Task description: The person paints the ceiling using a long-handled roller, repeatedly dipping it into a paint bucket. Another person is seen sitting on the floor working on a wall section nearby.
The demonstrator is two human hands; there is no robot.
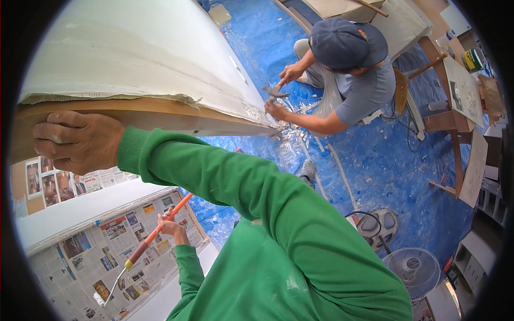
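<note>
My left hand (172, 227) is closed round the orange pole of a paint roller (143, 245). Its small white roller head (99, 298) hangs at the lower left, in front of a newspaper-covered panel (115, 251). The pole's far end passes behind my right sleeve. My right arm reaches across to the left, and my right hand (77, 142) has its bent fingers gripping a wooden edge (160, 113). Torn paper sticks out along that edge, under a large white surface (134, 48).
A co-worker (350, 80) in a cap crouches at upper right, holding a hammer (276, 92) near the wooden edge's far end. Debris litters the blue floor sheet (369, 166). A fan (412, 267) stands at lower right; wooden furniture parts (455, 134) lie beyond.
</note>
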